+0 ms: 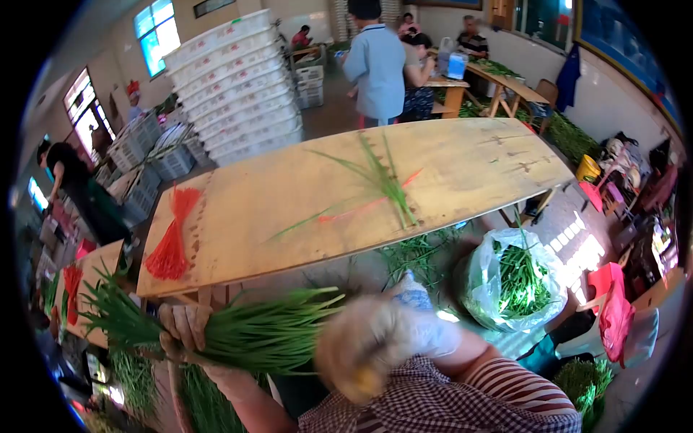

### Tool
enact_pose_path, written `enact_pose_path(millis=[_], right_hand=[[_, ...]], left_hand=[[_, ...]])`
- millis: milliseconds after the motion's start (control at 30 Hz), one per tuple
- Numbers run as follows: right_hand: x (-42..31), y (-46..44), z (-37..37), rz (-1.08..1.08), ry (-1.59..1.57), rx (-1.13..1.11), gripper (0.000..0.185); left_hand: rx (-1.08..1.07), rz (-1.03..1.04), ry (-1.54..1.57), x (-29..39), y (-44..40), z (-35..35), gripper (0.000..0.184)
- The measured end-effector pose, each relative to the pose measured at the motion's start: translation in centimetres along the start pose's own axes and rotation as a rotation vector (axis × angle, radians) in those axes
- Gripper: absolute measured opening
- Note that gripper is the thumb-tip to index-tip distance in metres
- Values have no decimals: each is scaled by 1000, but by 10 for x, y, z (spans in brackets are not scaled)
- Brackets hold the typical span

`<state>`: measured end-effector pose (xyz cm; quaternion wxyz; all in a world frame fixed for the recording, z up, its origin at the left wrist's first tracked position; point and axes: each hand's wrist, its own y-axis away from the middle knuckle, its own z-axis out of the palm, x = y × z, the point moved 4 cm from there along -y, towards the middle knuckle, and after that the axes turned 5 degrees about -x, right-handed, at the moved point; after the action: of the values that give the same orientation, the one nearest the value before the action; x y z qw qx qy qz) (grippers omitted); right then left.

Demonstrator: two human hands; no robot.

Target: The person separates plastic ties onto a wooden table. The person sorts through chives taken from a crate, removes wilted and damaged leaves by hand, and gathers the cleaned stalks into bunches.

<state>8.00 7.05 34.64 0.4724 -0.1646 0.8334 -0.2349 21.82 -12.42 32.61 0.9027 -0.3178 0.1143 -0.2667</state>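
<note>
At the lower left, my left hand [184, 328] is gloved and closed round a thick bundle of long green leafy stalks [267, 332]. The bundle lies sideways below the table's near edge. By its right end is my right hand [368, 346], smeared by motion, so its fingers cannot be made out. A few loose green stalks [386, 180] lie on the wooden table [289, 209], across a red tie strip [368, 206]. A gathered bunch of red ties [173, 238] rests at the table's left end.
White stacked crates [238, 94] stand behind the table. A clear plastic bag [480, 289] of greens sits on the floor at right. A person in light blue [382, 72] stands beyond the table; others sit farther back. Another person in dark clothes [90, 191] bends at left.
</note>
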Motion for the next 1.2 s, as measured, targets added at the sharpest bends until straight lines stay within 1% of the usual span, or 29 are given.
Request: enact_pose_path(millis=[33,67,100,133,167,233,267,333,367,400,433,467,500,600,633,700,733,767,800,833,867,900,933,967,1000,1033,1100,1133,1200], right_hand=[[1,-4,-7,-20,67,-4,45],[13,-15,-19,76,345,18,73],[31,-10,-14,241,554,80,101],[67,-3,1,240,212,-6,108],[94,1,17,241,-124,-95,114],[92,-4,48,421,-542,-423,114],[84,-12,55,421,-798,-387,109],[93,-29,57,456,-651,-330,105],[98,-40,58,473,-580,-302,104],[107,-57,55,465,-523,-199,95],[102,-77,44,571,-400,-64,87],[120,-90,44,531,-505,46,84],[148,-99,43,490,-604,168,81],[232,-121,40,642,-483,172,82],[230,-120,31,749,-203,109,81],[219,-115,7,927,364,-30,79],[226,-103,-1,827,470,37,69],[220,-87,-11,679,522,129,68],[213,-68,-26,530,572,216,68],[194,-51,-47,485,752,262,62],[185,-33,-70,616,819,396,58],[186,-7,-97,587,806,545,53],[195,19,-125,821,866,595,48],[192,36,-145,904,1045,535,45],[193,52,-157,1052,1209,527,46],[202,60,-160,1152,1192,434,45],[204,67,-162,1347,1143,242,44],[214,71,-160,1267,1286,266,43],[253,98,-179,1337,1223,361,45]], left_hand=[[-57,-18,54,3,-3,3,25],[-82,-91,66,2,-8,10,25],[-106,-170,75,-1,-12,18,25],[-6,-105,198,-4,-15,18,25],[-1,-155,153,1,-23,14,25],[-49,-186,128,1,-45,5,22],[-55,-201,96,5,-61,-7,17],[-56,-256,46,10,-86,-29,5],[-169,-243,-329,13,-100,-41,18],[-139,-161,-466,9,-114,-50,22],[-97,-83,-608,4,-128,-60,26],[14,-350,-247,5,-151,-88,32],[111,-360,-413,14,-170,-123,34],[506,-467,-832,25,-197,-198,38],[656,-513,-964,32,-198,-218,39],[818,-453,-1168,72,-193,-274,39],[911,-506,-1368,89,-182,-263,40],[739,-279,-1408,84,-165,-232,39],[762,-265,-1466,82,-141,-199,41],[696,-147,-1447,85,-121,-183,41],[632,-30,-1424,90,-102,-171,41],[566,-9,-1465,91,-83,-156,38],[498,12,-1509,92,-65,-144,37],[470,19,-1525,88,-48,-138,35],[440,31,-1539,81,-33,-132,34],[410,44,-1553,75,-21,-126,33],[378,-24,-1474,61,-1,-130,33],[362,-59,-1435,53,6,-132,34],[421,-120,-1409,35,16,-130,32]])
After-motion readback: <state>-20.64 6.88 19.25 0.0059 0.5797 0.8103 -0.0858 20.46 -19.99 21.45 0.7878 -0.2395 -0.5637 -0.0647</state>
